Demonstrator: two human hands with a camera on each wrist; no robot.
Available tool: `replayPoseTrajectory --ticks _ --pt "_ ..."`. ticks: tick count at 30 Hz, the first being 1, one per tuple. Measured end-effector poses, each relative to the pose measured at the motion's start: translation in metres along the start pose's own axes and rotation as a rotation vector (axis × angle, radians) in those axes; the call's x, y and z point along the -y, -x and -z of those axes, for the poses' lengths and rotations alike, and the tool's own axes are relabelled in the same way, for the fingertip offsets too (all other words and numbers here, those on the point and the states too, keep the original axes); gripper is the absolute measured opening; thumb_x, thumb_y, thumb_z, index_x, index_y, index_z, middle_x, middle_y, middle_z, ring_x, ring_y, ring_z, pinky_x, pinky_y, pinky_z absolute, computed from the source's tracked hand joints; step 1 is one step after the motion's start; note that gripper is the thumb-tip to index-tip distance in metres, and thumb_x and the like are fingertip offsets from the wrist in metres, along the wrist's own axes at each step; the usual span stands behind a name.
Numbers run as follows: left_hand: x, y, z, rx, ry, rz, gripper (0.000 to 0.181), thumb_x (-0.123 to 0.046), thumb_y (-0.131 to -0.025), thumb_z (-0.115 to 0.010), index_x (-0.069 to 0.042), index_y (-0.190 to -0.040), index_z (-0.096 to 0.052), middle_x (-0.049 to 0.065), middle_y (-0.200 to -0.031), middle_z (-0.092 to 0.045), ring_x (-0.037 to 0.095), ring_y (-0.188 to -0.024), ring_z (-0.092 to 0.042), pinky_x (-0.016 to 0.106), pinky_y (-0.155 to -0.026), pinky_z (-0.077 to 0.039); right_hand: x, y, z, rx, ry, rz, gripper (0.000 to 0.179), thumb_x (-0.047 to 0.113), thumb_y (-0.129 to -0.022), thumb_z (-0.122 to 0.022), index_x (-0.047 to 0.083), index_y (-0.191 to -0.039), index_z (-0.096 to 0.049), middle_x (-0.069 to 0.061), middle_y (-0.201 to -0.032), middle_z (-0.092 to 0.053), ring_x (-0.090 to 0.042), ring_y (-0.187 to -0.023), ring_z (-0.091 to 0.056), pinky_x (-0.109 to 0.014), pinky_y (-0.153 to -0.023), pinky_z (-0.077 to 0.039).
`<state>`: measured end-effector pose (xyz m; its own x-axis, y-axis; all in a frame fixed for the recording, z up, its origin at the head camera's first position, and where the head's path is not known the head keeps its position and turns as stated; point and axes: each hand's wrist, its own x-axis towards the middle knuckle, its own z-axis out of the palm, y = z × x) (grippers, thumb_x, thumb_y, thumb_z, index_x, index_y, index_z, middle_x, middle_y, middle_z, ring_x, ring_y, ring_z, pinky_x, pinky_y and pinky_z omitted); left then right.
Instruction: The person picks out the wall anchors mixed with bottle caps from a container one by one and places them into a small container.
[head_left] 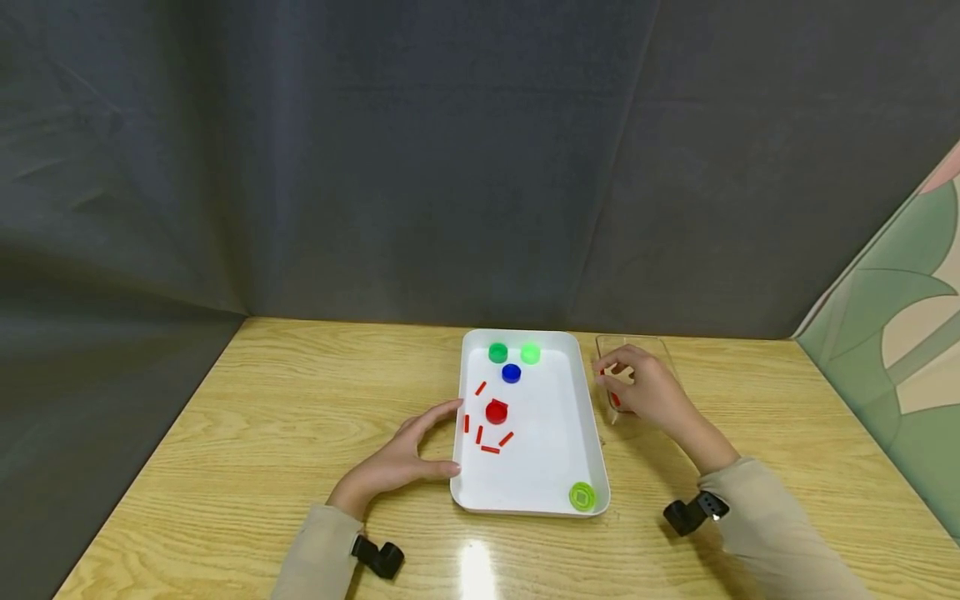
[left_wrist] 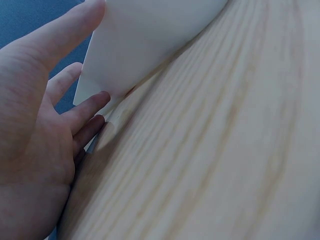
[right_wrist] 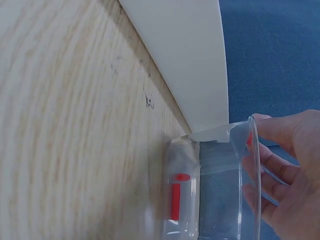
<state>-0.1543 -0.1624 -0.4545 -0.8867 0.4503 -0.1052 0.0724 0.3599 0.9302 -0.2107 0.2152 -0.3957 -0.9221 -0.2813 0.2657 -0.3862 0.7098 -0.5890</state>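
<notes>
My left hand [head_left: 397, 462] rests against the left side of the white tray [head_left: 551, 467], thumb and fingers spread and extended along its wall. At the right, my right hand [head_left: 651, 392] is over the clear plastic box [head_left: 652, 340], thumb and fingertips pinching a small red stick [right_wrist: 249, 139], seen through the box wall in the right wrist view. Other red pieces [right_wrist: 175, 201] lie on the box floor. Inside the tray, several short red sticks [head_left: 491, 450] lie scattered around a round red cap [head_left: 497, 413].
Toward the tray's far end sit a dark green cap [head_left: 498, 352], a light green cap [head_left: 531, 353] and a blue cap [head_left: 512, 373]. A yellow-green round piece [head_left: 582, 497] is in the near right corner. The wooden table [head_left: 300, 392] ends at a dark grey curtain [head_left: 450, 167].
</notes>
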Motion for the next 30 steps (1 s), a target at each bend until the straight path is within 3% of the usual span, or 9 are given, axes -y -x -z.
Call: replayPoseTrajectory --ticks 15,23,30 --pt "0.0005 -0.0012 -0.0006 -0.001 0.002 0.008 0.082 -0.033 -0.081 -0.083 -0.039 -0.150 -0.039 -0.005 -0.158 -0.031 0.031 -0.146 -0.015 0.068 -0.111 -0.013 -0.0012 -0.0006 0.0011 -0.002 -0.016 0.009 0.014 0.000 -0.088 -0.073 0.002 -0.101 -0.072 -0.011 -0.106 -0.067 -0.032 -0.095 -0.061 -0.042 -0.076 -0.046" --pt "-0.0001 -0.0018 -0.0008 -0.007 -0.002 -0.001 0.083 -0.032 -0.080 -0.083 -0.041 -0.150 -0.039 -0.006 -0.158 -0.031 0.031 -0.146 -0.015 0.068 -0.111 -0.013 -0.0021 0.0000 0.0019 -0.044 -0.005 0.019 0.012 0.001 -0.087 -0.074 0.004 -0.098 -0.073 -0.009 -0.102 -0.068 -0.030 -0.092 -0.061 -0.039 -0.073 -0.046" --pt "-0.0009 -0.0013 -0.0008 0.000 0.008 0.005 0.083 -0.032 -0.080 -0.083 -0.043 -0.150 -0.038 -0.007 -0.157 -0.031 0.029 -0.146 -0.014 0.067 -0.112 -0.012 -0.0056 0.0033 0.0049 -0.027 -0.014 0.013 0.013 0.000 -0.087 -0.074 0.001 -0.100 -0.072 -0.013 -0.105 -0.067 -0.033 -0.094 -0.061 -0.044 -0.075 -0.047"
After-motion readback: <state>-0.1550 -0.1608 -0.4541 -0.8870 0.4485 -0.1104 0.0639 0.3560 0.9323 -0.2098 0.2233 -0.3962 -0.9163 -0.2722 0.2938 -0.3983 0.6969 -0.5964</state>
